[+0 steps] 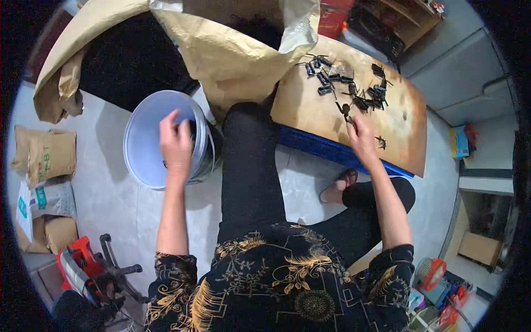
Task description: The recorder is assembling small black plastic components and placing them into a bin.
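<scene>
On the right, my right hand (362, 137) pinches a small black part with thin prongs (345, 109) above a worn tan board (301, 113). Several similar black parts with thin arms (323, 77) lie scattered at the board's far side, and a second cluster (376, 94) sits just beyond that hand. One small black piece (381, 143) rests apart, to the right of my wrist. My left hand (176, 144) hangs over the mouth of a white bucket (145, 169), its fingers smeared by motion. Something dark shows inside the bucket beside that hand, partly hidden by it.
A large tan paper sack (227, 52) stands open ahead, dark contents inside. Black material (135, 61) lies left of it. Packed bags (52, 152) and a red-and-black wheeled object (83, 265) stand at the left. A blue edge (315, 145) runs under the board. Cabinets (459, 72) line the right.
</scene>
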Tool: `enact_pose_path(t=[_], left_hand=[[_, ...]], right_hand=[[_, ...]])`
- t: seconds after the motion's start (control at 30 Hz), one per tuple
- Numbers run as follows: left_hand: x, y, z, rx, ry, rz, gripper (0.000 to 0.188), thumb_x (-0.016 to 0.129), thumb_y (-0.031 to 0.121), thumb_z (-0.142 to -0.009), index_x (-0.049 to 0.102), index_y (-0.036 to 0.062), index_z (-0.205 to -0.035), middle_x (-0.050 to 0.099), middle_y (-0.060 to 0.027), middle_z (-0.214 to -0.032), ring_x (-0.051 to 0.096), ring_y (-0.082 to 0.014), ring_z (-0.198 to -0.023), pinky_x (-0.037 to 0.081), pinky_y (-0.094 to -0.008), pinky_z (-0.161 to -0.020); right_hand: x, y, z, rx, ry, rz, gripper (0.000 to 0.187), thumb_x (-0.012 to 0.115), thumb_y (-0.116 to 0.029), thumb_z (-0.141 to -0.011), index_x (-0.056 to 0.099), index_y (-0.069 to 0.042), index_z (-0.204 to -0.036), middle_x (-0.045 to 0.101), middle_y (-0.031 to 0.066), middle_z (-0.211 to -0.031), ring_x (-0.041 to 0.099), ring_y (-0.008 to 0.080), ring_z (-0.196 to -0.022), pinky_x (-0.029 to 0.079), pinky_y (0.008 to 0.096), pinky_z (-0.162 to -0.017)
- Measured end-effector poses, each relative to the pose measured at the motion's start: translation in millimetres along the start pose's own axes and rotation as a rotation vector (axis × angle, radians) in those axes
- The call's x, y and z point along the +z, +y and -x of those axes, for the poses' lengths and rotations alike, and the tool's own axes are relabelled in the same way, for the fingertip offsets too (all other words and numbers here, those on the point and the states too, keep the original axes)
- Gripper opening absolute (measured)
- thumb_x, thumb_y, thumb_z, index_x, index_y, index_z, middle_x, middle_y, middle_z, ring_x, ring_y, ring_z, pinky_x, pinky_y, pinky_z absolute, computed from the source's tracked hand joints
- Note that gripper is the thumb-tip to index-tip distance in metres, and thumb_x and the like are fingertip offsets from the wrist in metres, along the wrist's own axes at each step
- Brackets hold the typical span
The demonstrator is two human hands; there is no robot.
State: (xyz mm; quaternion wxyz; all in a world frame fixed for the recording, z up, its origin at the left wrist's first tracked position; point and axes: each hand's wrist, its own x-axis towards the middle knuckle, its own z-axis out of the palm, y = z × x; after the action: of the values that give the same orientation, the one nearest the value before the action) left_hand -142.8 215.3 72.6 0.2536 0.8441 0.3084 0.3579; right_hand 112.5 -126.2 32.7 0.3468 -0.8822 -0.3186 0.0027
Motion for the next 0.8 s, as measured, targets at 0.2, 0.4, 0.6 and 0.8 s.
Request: enact_pose_path(t=[0.2, 0.4, 0.6, 0.8], left_hand=[[76.6, 164.2, 53.7, -0.357, -0.864, 1.033, 0.049, 0.059, 0.011, -0.081, 0.037, 0.0015, -0.124, 0.056, -0.0107, -0.104, 0.062, -0.0162, -0.072, 0.050, -0.0282, -0.061], [137.9, 166.2, 100.7, -0.611, -1.062, 1.421, 0.049, 0.059, 0.018, -0.085, 0.038, -0.0049, -0.123, 0.061, -0.0088, -0.083, 0.061, -0.0126, -0.067, 0.047, -0.0213, -0.049], [149.2, 150.6, 124.7, -0.747, -1.086, 1.387, 0.052, 0.063, 0.015, -0.081, 0.039, -0.0046, -0.123, 0.061, -0.0087, -0.078, 0.059, -0.0107, -0.058, 0.047, -0.0201, -0.048], [156.5, 146.6, 136.5, -0.912, -1.074, 1.421, 0.051, 0.063, 0.017, -0.081, 0.041, -0.0030, -0.123, 0.063, -0.0081, -0.081, 0.059, -0.0091, -0.060, 0.046, -0.0184, -0.049]], right_hand=[[-16.9, -69.6, 52.6, 0.166, -0.052, -0.431, 0.013, 0.051, -0.010, -0.088, 0.046, -0.002, -0.078, 0.033, -0.0042, -0.065, 0.031, 0.0054, -0.060, 0.028, 0.0217, -0.051], [-15.0, -74.0, 98.8, 0.176, -0.115, -0.411, 0.009, 0.050, -0.009, -0.088, 0.050, 0.000, -0.085, 0.047, 0.0000, -0.067, 0.040, 0.0076, -0.061, 0.036, 0.0236, -0.053], [2.4, -65.7, 121.2, 0.123, -0.118, -0.287, 0.012, 0.051, -0.009, -0.088, 0.047, -0.001, -0.080, 0.048, 0.0084, -0.063, 0.045, 0.0147, -0.056, 0.038, 0.0290, -0.052], [9.3, -65.1, 124.3, 0.000, -0.082, -0.133, 0.008, 0.052, -0.007, -0.087, 0.050, -0.001, -0.082, 0.055, 0.0149, -0.071, 0.054, 0.0239, -0.058, 0.041, 0.0331, -0.053]])
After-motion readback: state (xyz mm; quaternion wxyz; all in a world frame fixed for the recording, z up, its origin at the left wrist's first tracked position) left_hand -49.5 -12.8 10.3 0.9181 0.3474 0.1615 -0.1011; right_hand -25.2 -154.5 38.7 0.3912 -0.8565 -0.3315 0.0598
